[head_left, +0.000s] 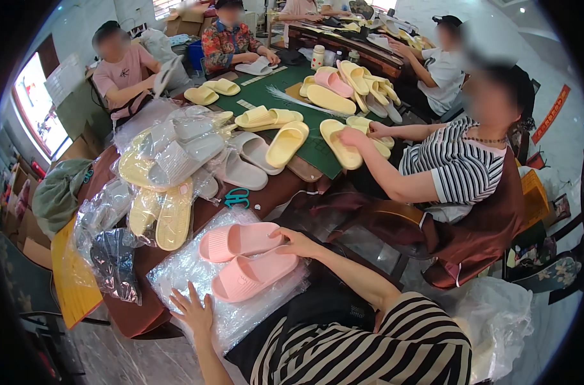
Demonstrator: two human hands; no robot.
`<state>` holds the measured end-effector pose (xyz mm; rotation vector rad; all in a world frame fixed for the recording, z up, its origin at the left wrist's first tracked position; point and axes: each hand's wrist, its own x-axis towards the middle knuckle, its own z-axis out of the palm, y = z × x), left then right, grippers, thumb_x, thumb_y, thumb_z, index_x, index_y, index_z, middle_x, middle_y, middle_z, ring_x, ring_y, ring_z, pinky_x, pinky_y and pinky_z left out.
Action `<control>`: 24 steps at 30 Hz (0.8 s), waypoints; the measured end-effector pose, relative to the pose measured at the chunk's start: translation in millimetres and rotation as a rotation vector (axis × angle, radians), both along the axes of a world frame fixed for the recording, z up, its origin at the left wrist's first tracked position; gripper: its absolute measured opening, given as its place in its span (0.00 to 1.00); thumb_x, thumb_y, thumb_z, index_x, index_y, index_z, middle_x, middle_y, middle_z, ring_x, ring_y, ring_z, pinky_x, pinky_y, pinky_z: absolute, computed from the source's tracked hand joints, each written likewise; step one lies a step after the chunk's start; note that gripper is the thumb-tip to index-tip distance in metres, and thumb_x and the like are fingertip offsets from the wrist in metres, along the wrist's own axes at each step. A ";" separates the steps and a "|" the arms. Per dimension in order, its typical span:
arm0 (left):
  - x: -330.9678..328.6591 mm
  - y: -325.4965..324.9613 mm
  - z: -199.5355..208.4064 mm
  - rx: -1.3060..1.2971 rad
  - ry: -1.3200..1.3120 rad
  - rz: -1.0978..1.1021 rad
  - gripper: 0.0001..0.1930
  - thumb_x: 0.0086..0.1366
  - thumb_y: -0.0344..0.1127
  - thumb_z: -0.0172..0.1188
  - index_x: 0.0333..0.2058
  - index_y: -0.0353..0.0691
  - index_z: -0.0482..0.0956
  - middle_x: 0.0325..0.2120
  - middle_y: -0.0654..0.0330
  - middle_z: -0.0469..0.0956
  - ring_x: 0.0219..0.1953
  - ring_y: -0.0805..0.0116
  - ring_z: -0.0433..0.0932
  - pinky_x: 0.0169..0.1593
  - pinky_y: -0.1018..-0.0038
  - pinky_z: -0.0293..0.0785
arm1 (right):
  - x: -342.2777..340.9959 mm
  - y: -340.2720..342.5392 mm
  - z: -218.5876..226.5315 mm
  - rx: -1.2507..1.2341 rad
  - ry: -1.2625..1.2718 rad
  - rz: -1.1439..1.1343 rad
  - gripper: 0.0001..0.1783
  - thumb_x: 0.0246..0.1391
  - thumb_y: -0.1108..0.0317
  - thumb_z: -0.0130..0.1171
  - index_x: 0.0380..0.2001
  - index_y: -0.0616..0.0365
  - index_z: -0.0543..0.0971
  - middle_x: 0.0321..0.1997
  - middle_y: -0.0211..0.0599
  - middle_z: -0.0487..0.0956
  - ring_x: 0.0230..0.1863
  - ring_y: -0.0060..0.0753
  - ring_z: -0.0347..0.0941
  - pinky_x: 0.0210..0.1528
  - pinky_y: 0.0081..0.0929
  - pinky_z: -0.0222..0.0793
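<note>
A pair of pink slippers (261, 282) lies side by side on a stack of clear plastic bags (176, 276) right in front of me. My right hand (297, 244) is at their heel end, its fingers closed on the farther slipper's heel. With fingers spread, my left hand (194, 313) rests on the near left part of the bags, holding nothing. Beyond the slippers lie teal-handled scissors (237, 197), partly hidden. To the left is a heap of bagged slippers in grey and yellow, including a yellow pair in plastic (162, 218).
Loose grey slippers (245, 168) and yellow slippers (287, 144) lie mid-table. On the green mat (256, 93) farther back is a slipper pile (340, 93). At right a co-worker in stripes (462, 163) holds a yellow slipper (340, 146); several other people sit around.
</note>
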<state>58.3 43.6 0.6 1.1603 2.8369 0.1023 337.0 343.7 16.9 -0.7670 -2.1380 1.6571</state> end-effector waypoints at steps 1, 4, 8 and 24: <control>0.5 -0.2 0.4 0.008 -0.011 0.004 0.37 0.66 0.62 0.48 0.71 0.61 0.53 0.73 0.46 0.35 0.73 0.38 0.33 0.64 0.28 0.35 | -0.4 1.4 -0.8 0.006 0.033 0.015 0.30 0.48 0.71 0.66 0.57 0.54 0.72 0.51 0.29 0.74 0.46 0.22 0.70 0.47 0.20 0.68; 0.7 -0.3 1.2 0.022 -0.025 0.012 0.37 0.65 0.61 0.50 0.71 0.61 0.54 0.73 0.46 0.35 0.73 0.39 0.33 0.64 0.28 0.35 | -0.7 4.3 -1.7 0.000 0.070 0.010 0.29 0.49 0.72 0.66 0.56 0.54 0.73 0.52 0.29 0.74 0.47 0.22 0.69 0.48 0.21 0.69; 0.4 0.5 1.0 0.032 -0.018 0.013 0.38 0.65 0.60 0.51 0.71 0.61 0.53 0.73 0.46 0.35 0.73 0.39 0.33 0.65 0.29 0.34 | 0.3 3.1 -1.4 0.024 0.031 0.006 0.29 0.49 0.73 0.65 0.56 0.54 0.73 0.54 0.30 0.73 0.47 0.22 0.69 0.50 0.21 0.69; -0.2 0.5 1.2 -0.005 -0.031 0.007 0.38 0.65 0.61 0.51 0.71 0.62 0.52 0.73 0.48 0.34 0.73 0.40 0.32 0.65 0.29 0.33 | 3.2 -0.8 -6.2 -0.044 0.034 -0.023 0.29 0.49 0.72 0.65 0.57 0.52 0.72 0.53 0.31 0.72 0.43 0.20 0.71 0.48 0.20 0.69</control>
